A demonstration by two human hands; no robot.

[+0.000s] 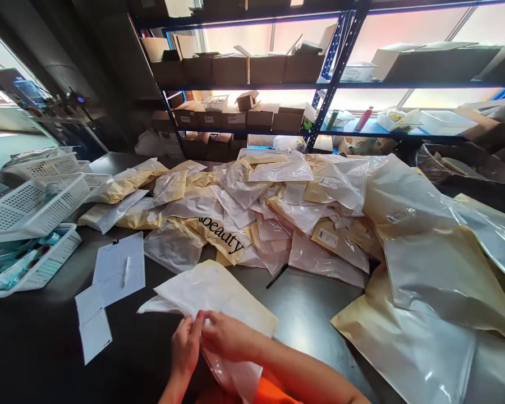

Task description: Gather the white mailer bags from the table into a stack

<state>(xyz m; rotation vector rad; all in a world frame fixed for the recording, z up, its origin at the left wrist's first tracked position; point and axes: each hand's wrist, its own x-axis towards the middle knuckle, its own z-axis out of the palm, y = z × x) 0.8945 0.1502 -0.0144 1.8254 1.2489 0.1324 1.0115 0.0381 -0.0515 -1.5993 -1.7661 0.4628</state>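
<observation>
- The dark tabletop [311,314] carries a wide heap of clear and cream packets [278,213] across its far half, with larger bags [429,280] spread on the right.
- White perforated baskets [33,202] are stacked at the left edge; a sheet of paper [120,266] with a pen [127,271] on it lies just beside them.
- A white translucent bag [214,292] lies at the near edge in front of the person, its long axis running from far-left to near-right, its near end drooping off the tabletop.
- The left hand [186,345] comes in from below, its grip closed in a pinch on the bag's near edge.
- The right hand [227,336] reaches in from the right, forearm low, fingers curled shut on the same edge, touching the left hand's fingertips.
</observation>
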